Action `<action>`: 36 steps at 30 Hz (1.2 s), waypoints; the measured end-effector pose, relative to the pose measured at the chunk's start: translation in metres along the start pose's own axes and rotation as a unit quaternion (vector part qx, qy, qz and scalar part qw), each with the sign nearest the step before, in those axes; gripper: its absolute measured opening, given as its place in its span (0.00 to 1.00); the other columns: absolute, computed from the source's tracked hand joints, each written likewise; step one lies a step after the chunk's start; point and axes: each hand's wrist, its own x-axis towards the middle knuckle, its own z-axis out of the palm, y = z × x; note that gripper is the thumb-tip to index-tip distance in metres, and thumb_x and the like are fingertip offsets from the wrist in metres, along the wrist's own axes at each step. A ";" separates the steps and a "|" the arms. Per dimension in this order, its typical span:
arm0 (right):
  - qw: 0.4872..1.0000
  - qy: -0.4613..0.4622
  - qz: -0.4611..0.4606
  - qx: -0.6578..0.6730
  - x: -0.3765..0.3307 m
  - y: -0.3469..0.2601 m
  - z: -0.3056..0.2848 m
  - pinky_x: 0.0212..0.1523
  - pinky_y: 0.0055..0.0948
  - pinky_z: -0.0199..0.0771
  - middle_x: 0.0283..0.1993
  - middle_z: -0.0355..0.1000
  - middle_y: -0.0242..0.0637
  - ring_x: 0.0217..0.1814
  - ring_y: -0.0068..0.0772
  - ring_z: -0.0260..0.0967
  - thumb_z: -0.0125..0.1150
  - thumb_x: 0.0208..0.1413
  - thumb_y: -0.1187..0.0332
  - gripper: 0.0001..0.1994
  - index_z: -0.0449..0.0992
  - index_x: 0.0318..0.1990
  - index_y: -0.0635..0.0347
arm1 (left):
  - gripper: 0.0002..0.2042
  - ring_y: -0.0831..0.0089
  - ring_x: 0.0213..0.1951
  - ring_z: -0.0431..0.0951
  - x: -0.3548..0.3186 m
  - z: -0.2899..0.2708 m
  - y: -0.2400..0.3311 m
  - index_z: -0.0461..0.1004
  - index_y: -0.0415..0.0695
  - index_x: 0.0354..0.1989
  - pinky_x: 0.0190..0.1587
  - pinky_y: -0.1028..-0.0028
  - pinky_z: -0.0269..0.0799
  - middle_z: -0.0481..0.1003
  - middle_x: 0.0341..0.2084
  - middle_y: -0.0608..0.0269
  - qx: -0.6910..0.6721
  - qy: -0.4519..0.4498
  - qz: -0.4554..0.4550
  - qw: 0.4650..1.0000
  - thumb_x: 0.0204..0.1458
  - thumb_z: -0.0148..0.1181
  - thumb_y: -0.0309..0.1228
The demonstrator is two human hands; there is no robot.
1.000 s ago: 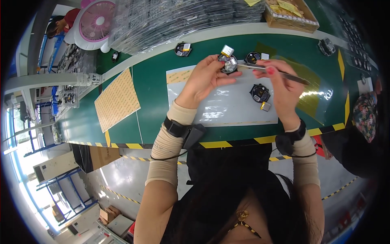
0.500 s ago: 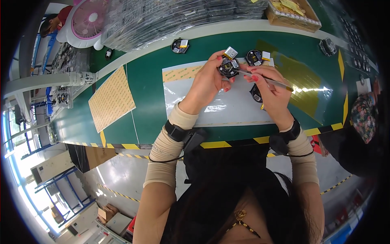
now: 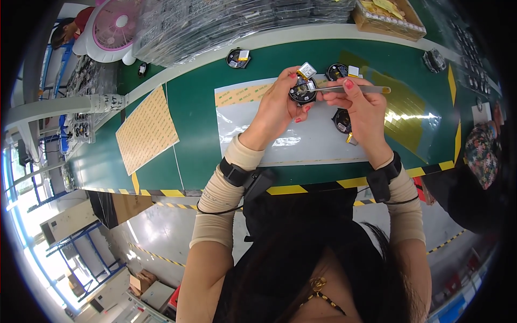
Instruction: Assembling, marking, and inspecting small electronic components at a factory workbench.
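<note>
My left hand (image 3: 277,110) is closed round a round black electronic device (image 3: 302,96), its open inside facing up. A small silver battery (image 3: 307,70) sticks out at the device's far edge. Between the fingers of my right hand (image 3: 362,105) is a pair of metal tweezers (image 3: 371,89), lying nearly level, with the tips inside the device. Close to that hand, another round device (image 3: 341,121) lies on the white sheet (image 3: 301,140), and one more device (image 3: 336,72) with a pale battery rests beyond it. Whether the tips grip anything is too small to tell.
A further round device (image 3: 237,58) sits at the back of the green table (image 3: 199,129). Patterned adhesive sheet (image 3: 148,132) lies to the left, yellow film (image 3: 404,113) to the right. Stacked plastic trays (image 3: 215,32), a pink fan (image 3: 114,24) and a cardboard box (image 3: 390,21) line the back.
My right hand has turned the tweezers from a slant to nearly level, their handle end swinging away from me. More of the device on the sheet shows. The left hand keeps its hold.
</note>
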 end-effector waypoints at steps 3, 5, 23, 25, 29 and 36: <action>0.999 0.002 0.009 0.050 0.000 0.000 -0.002 0.37 0.28 0.75 0.40 0.70 0.50 0.36 0.38 0.73 0.48 0.58 0.72 0.10 0.68 0.41 0.72 | 0.15 0.74 0.21 0.63 -0.002 0.001 0.001 0.54 0.43 0.51 0.18 0.78 0.53 0.69 0.28 0.55 0.002 -0.004 -0.012 1.000 0.58 0.31 0.35; 0.972 -0.056 -0.173 -0.146 -0.003 0.004 -0.008 0.36 0.27 0.75 0.40 0.71 0.49 0.36 0.37 0.73 0.51 0.54 0.76 0.08 0.70 0.40 0.71 | 0.15 0.75 0.20 0.61 -0.003 0.003 0.003 0.54 0.43 0.51 0.18 0.78 0.53 0.69 0.26 0.55 0.007 0.001 -0.027 1.000 0.57 0.32 0.35; 0.771 -0.181 -0.429 -0.435 -0.016 0.000 0.004 0.27 0.24 0.71 0.38 0.72 0.41 0.32 0.36 0.72 0.64 0.40 0.78 0.12 0.73 0.35 0.65 | 0.14 0.77 0.16 0.60 -0.005 0.001 0.006 0.57 0.46 0.47 0.12 0.82 0.48 0.71 0.27 0.55 -0.004 -0.009 -0.038 0.999 0.58 0.29 0.35; 0.806 -0.144 -0.402 -0.411 -0.014 -0.003 0.004 0.29 0.24 0.72 0.38 0.72 0.43 0.33 0.36 0.72 0.63 0.41 0.79 0.11 0.73 0.36 0.66 | 0.14 0.76 0.16 0.60 -0.006 0.002 0.006 0.56 0.45 0.48 0.12 0.81 0.48 0.71 0.27 0.54 -0.006 0.003 -0.038 0.999 0.58 0.29 0.35; 0.847 -0.122 -0.342 -0.388 -0.018 -0.007 0.003 0.30 0.24 0.72 0.38 0.72 0.44 0.34 0.37 0.73 0.62 0.41 0.78 0.11 0.74 0.36 0.65 | 0.14 0.76 0.16 0.59 -0.005 0.006 0.004 0.56 0.44 0.48 0.12 0.81 0.48 0.71 0.26 0.54 -0.002 0.030 -0.026 0.999 0.58 0.30 0.35; 0.788 -0.181 -0.401 -0.432 -0.014 -0.002 0.006 0.28 0.24 0.71 0.38 0.72 0.42 0.32 0.37 0.72 0.63 0.40 0.78 0.12 0.74 0.36 0.65 | 0.14 0.77 0.16 0.59 -0.006 0.006 0.003 0.56 0.45 0.48 0.12 0.81 0.48 0.70 0.26 0.54 0.023 0.033 -0.015 0.999 0.57 0.30 0.34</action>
